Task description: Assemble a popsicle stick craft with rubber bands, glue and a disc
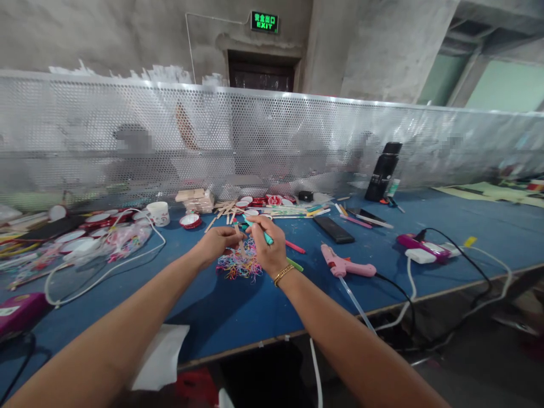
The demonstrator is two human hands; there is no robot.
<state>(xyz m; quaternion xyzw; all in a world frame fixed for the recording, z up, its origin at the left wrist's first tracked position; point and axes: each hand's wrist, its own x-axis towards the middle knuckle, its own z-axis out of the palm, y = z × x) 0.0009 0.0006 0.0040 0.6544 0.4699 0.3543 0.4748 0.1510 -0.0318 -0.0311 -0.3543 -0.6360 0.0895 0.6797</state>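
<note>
From where I watch, both of my hands meet over the middle of the blue table, just above a loose heap of coloured rubber bands. My left hand has its fingers curled in and pinched on the end of a thin wooden stick, which runs from its fingertips down toward the heap. My right hand, with a gold bracelet at the wrist, is closed around a teal stick that pokes out to the upper left between thumb and fingers; whether the two sticks touch each other I cannot tell. A red stick and a green one lie on the table just beside that hand. Further right lies a pink glue gun on its side, its black cord trailing off toward the table's edge, and beyond it a purple and white device with cables. A black flat bar lies behind the glue gun. Behind my hands sit more wooden sticks, round red and white lids and a white cup. To the left is a clear bag of coloured bits and a white cable looping round it. A perforated metal screen stands along the back of the table.
</note>
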